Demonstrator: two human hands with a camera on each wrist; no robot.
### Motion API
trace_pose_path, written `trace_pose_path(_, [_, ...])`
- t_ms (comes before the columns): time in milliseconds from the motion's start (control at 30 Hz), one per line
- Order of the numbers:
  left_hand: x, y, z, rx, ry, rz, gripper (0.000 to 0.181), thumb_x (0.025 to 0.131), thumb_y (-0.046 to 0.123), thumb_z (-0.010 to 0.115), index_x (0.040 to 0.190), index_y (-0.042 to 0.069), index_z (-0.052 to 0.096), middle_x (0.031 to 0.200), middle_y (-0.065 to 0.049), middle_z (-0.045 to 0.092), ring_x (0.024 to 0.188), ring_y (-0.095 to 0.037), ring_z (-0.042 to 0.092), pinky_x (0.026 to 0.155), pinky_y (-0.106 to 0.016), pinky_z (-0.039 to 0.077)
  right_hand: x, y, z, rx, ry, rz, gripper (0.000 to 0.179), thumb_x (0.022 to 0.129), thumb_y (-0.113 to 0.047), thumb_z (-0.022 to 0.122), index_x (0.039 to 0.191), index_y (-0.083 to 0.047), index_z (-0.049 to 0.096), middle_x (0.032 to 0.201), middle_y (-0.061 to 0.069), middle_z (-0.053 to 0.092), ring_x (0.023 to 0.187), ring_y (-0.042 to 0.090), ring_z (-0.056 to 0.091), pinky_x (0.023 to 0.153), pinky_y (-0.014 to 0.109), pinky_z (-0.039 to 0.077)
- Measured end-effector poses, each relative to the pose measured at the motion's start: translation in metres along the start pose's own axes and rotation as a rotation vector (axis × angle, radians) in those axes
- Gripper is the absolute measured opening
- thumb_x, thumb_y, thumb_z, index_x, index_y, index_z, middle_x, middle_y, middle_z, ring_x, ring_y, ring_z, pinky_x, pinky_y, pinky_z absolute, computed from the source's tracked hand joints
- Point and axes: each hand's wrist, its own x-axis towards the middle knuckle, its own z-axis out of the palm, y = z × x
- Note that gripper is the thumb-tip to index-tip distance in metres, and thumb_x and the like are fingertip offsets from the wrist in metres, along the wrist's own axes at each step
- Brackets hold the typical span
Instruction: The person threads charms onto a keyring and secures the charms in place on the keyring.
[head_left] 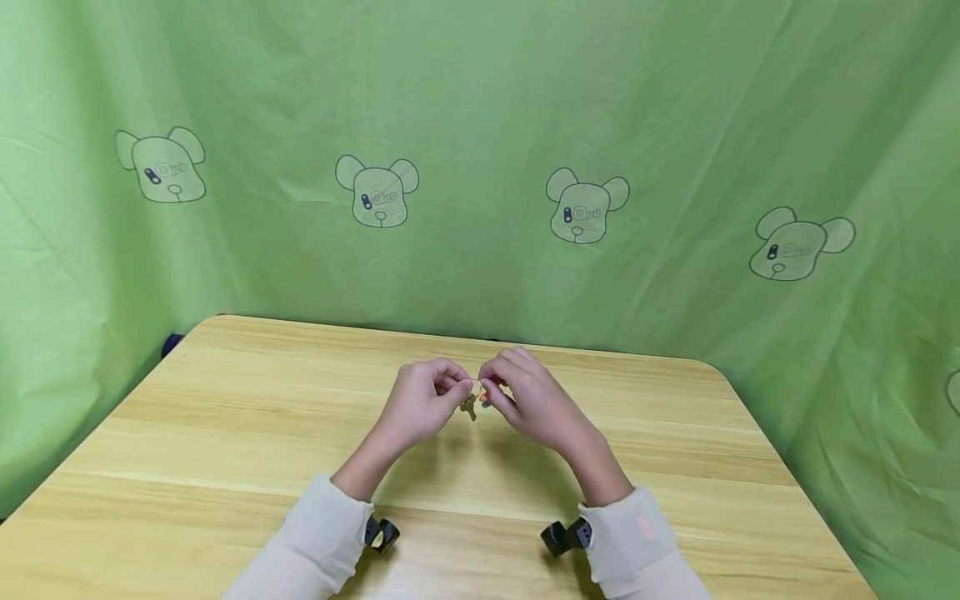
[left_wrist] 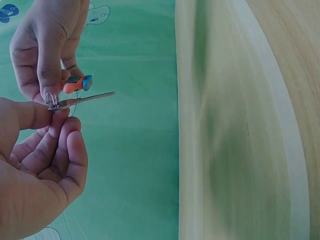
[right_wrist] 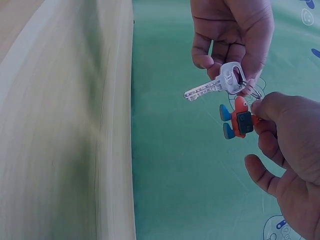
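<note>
Above the table, my left hand (head_left: 423, 404) and right hand (head_left: 528, 396) meet fingertip to fingertip on a thin metal key ring (right_wrist: 256, 92). The left thumb and index finger pinch the ring beside the key's head. On the opposite side, the right thumb and index finger pinch it too. A silver key (right_wrist: 210, 88) hangs on the ring, its blade pointing away from the fingers. Close to the right fingertips dangles a small orange figure charm (right_wrist: 242, 119) with blue feet and a dark front. Fingertips partly cover the ring, so whether its coils are spread is unclear.
The hands are over a light wood-grain table (head_left: 262, 433) with rounded far corners. Behind it hangs a green curtain (head_left: 480, 275) printed with bear heads. Black wrist cameras (head_left: 384, 535) sit at both pale sleeve cuffs (head_left: 326, 529).
</note>
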Motion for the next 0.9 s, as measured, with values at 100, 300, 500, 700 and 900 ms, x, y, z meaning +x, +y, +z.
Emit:
trace_pose_path(100, [0.0005,-0.0012,0.0001,0.000,0.006,0.000,0.008,0.095,0.006,0.069,0.088,0.006,0.073,0.077,0.001,0.071,0.067,-0.010,0.066,0.062,-0.027,0.056,0.0005,0.0003,0.0000,0.002,0.001,-0.005,0.007,0.096,-0.002,0.068,0.094,-0.008,0.068,0.089,-0.002,0.063,0.086,0.014,0.055,0.076,0.032,0.050])
trace_pose_path(300, [0.0009,-0.0027,0.0000,0.003,0.013,-0.011,0.008,0.094,0.007,0.069,0.087,0.008,0.074,0.077,0.003,0.071,0.068,-0.010,0.067,0.062,-0.027,0.056,0.0010,0.0003,0.0003,0.004,0.003,-0.008,0.006,0.096,-0.002,0.068,0.093,-0.008,0.068,0.090,-0.002,0.063,0.086,0.014,0.056,0.076,0.031,0.051])
trace_pose_path(500, [0.0006,-0.0018,-0.0008,-0.002,0.018,-0.025,0.008,0.095,0.007,0.070,0.088,0.008,0.074,0.077,0.003,0.072,0.069,-0.011,0.067,0.064,-0.028,0.056,0.0009,-0.0004,0.0006,0.013,0.008,-0.008,0.007,0.096,-0.001,0.068,0.093,-0.007,0.068,0.090,-0.002,0.063,0.087,0.014,0.056,0.076,0.030,0.051])
trace_pose_path(700, [0.0003,0.0004,-0.0019,-0.002,0.023,-0.037,0.007,0.095,0.008,0.069,0.090,0.006,0.074,0.078,0.003,0.072,0.070,-0.011,0.067,0.064,-0.029,0.056,0.0007,-0.0013,-0.0004,0.015,0.004,-0.003,0.006,0.096,-0.002,0.068,0.092,-0.007,0.068,0.089,-0.001,0.062,0.086,0.014,0.055,0.075,0.029,0.051])
trace_pose_path(900, [0.0008,0.0011,-0.0024,-0.002,0.028,-0.038,0.007,0.095,0.008,0.069,0.091,0.005,0.074,0.077,0.002,0.072,0.069,-0.011,0.067,0.064,-0.029,0.056,0.0007,-0.0022,-0.0013,0.018,0.006,0.001,0.005,0.096,-0.002,0.068,0.092,-0.006,0.068,0.089,-0.001,0.063,0.086,0.015,0.056,0.075,0.029,0.052])
